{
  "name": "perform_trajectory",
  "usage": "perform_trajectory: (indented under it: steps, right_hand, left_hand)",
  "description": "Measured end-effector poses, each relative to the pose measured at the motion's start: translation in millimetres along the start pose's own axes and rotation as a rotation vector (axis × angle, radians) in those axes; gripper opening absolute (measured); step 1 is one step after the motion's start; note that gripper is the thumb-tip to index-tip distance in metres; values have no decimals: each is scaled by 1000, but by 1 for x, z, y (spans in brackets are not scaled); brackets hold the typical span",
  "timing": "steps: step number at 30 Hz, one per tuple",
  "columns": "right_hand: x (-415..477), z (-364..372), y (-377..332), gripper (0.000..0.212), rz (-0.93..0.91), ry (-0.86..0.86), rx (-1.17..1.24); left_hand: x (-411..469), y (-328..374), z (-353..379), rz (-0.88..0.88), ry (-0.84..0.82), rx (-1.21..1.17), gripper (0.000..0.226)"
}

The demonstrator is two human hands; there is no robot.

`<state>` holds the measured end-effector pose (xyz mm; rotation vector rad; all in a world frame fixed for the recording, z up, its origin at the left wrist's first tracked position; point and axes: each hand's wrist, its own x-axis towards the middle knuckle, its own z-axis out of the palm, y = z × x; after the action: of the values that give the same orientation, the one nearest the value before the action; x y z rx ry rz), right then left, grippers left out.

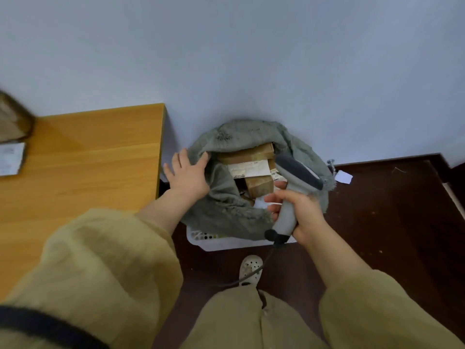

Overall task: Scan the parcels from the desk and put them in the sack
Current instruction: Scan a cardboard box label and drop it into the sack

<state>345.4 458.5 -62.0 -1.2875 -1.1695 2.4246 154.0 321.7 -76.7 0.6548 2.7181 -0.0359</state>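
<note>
Mostly brown parcels (247, 153), frayed grey sack (226, 212).

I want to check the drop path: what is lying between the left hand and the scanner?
In the head view, the open mouth of the sack lies between the left hand and the scanner, with brown parcels inside it.

Parcels (247, 153) in sack (226, 212), right of desk (88, 167).
</note>
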Motion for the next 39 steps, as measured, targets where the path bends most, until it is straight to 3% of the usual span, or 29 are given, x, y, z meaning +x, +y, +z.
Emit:
perform_trajectory:
  steps: [5,11,21,30,39]
  right_hand:
    - [-54,47,46,11,77,-159,-16]
    - [-102,132,76,6,180,-351,-93]
    - [-133,336,130,1,232,-562,-190]
    - [-131,502,170,6,277,-596,-163]
    - [-80,578,142,4,224,-574,-208]
  left_hand:
    - [-77,-47,-13,-54,21,-8,81]
    - [-136,-137,-27,-250,53,-93,81]
    - [-178,-339,-64,-474,155,-231,82]
    - [-161,-505,-96,-538,225,-273,79]
    - [-70,-550,-142,-436,308,-339,78]
